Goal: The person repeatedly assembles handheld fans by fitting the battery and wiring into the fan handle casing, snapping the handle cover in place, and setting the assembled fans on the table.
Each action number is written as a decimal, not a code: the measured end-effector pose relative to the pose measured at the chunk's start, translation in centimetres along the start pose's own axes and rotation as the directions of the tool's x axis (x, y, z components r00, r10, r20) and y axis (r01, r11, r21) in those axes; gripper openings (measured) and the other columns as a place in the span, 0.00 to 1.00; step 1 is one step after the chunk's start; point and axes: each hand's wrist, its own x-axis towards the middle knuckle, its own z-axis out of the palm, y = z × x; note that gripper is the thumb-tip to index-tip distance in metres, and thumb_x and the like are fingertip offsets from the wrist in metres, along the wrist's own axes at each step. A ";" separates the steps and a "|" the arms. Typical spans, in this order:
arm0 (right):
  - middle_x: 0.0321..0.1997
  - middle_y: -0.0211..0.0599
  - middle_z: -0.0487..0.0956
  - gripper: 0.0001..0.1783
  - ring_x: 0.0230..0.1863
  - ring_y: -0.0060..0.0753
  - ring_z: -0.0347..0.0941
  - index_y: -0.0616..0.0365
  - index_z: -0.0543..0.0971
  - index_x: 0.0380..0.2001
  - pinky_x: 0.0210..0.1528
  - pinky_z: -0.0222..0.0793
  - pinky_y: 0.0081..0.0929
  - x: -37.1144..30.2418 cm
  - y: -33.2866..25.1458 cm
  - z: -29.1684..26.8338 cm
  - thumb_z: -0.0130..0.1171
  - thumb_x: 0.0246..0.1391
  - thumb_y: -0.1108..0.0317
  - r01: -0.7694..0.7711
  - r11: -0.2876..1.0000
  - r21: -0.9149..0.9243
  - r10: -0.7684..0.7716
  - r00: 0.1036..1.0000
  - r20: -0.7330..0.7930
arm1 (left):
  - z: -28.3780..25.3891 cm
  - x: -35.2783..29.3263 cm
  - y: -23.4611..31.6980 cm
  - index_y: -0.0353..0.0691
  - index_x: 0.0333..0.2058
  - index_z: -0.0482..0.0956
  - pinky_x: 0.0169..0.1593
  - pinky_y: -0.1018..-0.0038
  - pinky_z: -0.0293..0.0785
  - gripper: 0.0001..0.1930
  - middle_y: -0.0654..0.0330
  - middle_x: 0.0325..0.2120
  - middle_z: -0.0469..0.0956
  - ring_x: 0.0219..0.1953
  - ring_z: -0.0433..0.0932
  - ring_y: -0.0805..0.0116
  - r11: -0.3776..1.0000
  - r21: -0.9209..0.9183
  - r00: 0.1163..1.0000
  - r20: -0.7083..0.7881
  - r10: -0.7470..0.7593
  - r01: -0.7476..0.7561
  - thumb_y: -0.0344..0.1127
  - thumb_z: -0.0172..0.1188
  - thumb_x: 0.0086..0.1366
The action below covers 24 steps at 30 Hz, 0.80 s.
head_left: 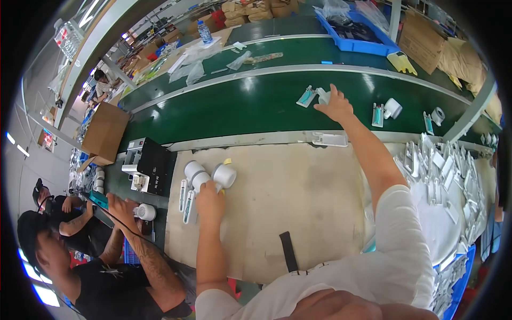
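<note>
My left hand [211,205] is over the bench mat, its fingers closed at a white cylindrical part [199,179]; its fingertips are partly hidden. Right beside it lies another white cylindrical part [224,175]. Two narrow white holders with teal strips [189,206] lie just left of that hand. My right hand [337,105] reaches out over the green conveyor belt, thumb and fingers around a small white part [322,96]. A white bracket with a teal strip [306,96] lies on the belt next to it.
More bracket-and-cylinder sets, one with a white bracket [377,115], sit farther right on the belt. White plastic pieces [442,176] are heaped at right. A black machine [146,166] stands at left, near a co-worker [114,261] holding a teal tool. A black strap [288,250] crosses the mat's front.
</note>
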 end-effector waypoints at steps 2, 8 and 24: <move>0.53 0.42 0.67 0.39 0.53 0.46 0.64 0.53 0.60 0.55 0.52 0.64 0.33 1.7 0.2 0.4 0.61 0.40 0.52 -0.190 0.965 0.179 0.134 0.949 0.284 | 0.0 -0.1 -0.3 0.36 0.37 0.70 0.35 0.61 0.69 0.16 0.48 0.36 0.72 0.35 0.74 0.48 0.990 0.128 0.998 0.006 -0.062 0.060 0.30 0.60 0.48; 0.51 0.41 0.68 0.33 0.54 0.44 0.63 0.51 0.64 0.52 0.52 0.64 0.34 -1.0 1.4 -6.4 0.60 0.38 0.74 0.539 0.794 0.282 -0.556 0.831 -0.024 | -2.7 0.6 4.6 0.33 0.43 0.71 0.43 0.67 0.69 0.19 0.52 0.36 0.73 0.36 0.73 0.54 0.863 -0.154 0.822 -0.421 0.383 -0.481 0.27 0.58 0.50; 0.46 0.37 0.71 0.24 0.51 0.54 0.66 0.49 0.70 0.44 0.43 0.73 0.41 -14.5 1.9 -24.1 0.60 0.40 0.74 0.995 -0.093 -0.023 -0.972 -0.096 -0.217 | 4.8 -3.0 19.8 0.27 0.48 0.66 0.49 0.55 0.67 0.41 0.38 0.43 0.71 0.45 0.72 0.46 0.071 -0.571 0.148 0.327 0.933 0.818 0.65 0.27 0.61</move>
